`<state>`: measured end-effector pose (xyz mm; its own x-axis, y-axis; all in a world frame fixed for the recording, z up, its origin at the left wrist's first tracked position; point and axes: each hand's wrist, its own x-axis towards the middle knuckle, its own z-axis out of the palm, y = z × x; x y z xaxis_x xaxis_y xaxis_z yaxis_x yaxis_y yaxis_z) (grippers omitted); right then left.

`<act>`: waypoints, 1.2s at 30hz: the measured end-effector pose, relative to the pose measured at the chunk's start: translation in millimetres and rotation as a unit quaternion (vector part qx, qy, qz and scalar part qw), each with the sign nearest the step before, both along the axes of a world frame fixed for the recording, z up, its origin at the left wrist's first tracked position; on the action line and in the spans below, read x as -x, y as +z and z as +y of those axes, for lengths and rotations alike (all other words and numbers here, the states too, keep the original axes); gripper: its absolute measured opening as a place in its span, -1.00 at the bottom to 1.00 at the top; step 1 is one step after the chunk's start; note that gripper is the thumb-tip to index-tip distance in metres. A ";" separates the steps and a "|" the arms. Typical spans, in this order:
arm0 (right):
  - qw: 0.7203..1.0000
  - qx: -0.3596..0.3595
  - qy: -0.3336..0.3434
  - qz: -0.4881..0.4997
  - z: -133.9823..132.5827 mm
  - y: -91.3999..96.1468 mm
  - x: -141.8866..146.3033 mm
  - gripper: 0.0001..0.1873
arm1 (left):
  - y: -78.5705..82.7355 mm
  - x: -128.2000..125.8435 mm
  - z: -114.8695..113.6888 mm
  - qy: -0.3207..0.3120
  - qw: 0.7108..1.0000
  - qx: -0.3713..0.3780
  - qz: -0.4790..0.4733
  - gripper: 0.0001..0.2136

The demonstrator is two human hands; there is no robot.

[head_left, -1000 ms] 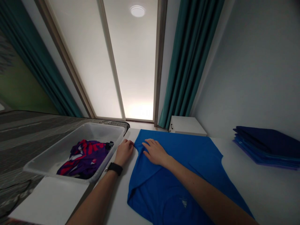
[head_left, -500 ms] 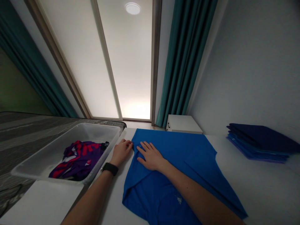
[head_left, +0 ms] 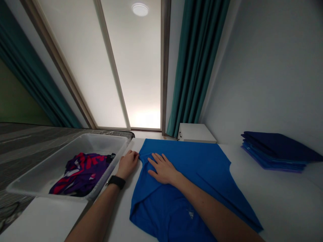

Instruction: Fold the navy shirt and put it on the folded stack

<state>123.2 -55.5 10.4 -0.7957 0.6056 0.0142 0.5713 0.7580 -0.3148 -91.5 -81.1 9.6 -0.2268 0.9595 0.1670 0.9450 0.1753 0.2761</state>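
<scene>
A blue T-shirt (head_left: pixel 186 154) lies spread on the white table (head_left: pixel 252 208), with a small pale logo near the bottom of the view. My left hand (head_left: pixel 128 164), with a black band on the wrist, pinches the shirt's left edge between thumb and fingers. Flat on the cloth beside it rests my right hand (head_left: pixel 163 169), fingers spread. Part of the shirt below is folded over and creased, and my right forearm crosses it.
To the left stands a translucent plastic bin (head_left: pixel 106 143) holding a crumpled purple and red garment (head_left: pixel 85 171). A stack of folded dark blue clothes (head_left: pixel 280 151) sits at the right. Beyond the table are a white cabinet (head_left: pixel 196 132) and teal curtains (head_left: pixel 194 67).
My left hand has pulled the pinched shirt edge slightly to the left. My right hand stays flat on the cloth. The whole view has shifted a little.
</scene>
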 end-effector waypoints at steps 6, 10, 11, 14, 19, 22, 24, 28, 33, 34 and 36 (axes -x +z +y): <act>0.999 0.040 -0.018 0.002 11.7 19.3 -8.5 -0.30 | 0.5 0.9 -3.8 0.003 1.000 -0.010 -0.011 -0.74; 0.998 0.047 -0.048 0.000 33.9 39.2 -27.2 -0.38 | 0.8 1.5 -5.5 -0.028 0.996 -0.065 -0.048 -0.74; 0.998 0.045 -0.053 -0.002 38.9 40.9 -31.6 -0.40 | 1.0 0.4 -6.2 -0.049 0.994 -0.081 -0.051 -0.73; 0.997 0.030 -0.073 -0.012 48.4 36.5 -39.3 -0.40 | 0.7 -6.9 -9.1 -0.122 0.985 -0.108 -0.053 -0.69; 0.995 0.031 -0.088 -0.026 47.0 15.5 -35.5 -0.34 | -3.8 -17.8 -12.7 -0.174 0.982 -0.056 -0.038 -0.58; 0.994 0.039 -0.087 -0.046 43.8 4.9 -32.4 -0.29 | -4.5 -17.8 -15.2 -0.172 0.985 -0.020 -0.011 -0.55; 0.994 0.042 -0.080 -0.062 42.9 -0.1 -31.9 -0.27 | -3.1 -17.1 -18.1 -0.169 0.986 -0.008 -0.003 -0.55; 0.994 0.037 -0.074 -0.073 43.1 -4.0 -32.3 -0.26 | -1.9 -17.3 -23.1 -0.164 0.986 0.000 -0.006 -0.54; 0.994 0.038 -0.073 -0.069 43.1 -4.1 -33.2 -0.25 | -8.6 -13.8 -21.1 -0.134 0.991 -0.020 -0.020 -0.53; 0.994 0.038 -0.072 -0.068 43.3 -4.8 -33.5 -0.25 | -9.8 -12.7 -20.2 -0.125 0.992 -0.025 -0.023 -0.54; 0.995 0.033 -0.071 -0.065 43.8 -6.8 -34.0 -0.25 | -10.8 -11.0 -18.8 -0.106 0.993 -0.032 -0.027 -0.55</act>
<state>157.2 -11.8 3.6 -0.6951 0.7074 -0.1278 0.7098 0.6472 -0.2780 -80.5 -99.9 -1.2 -0.0307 0.9746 0.2218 0.9421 -0.0460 0.3322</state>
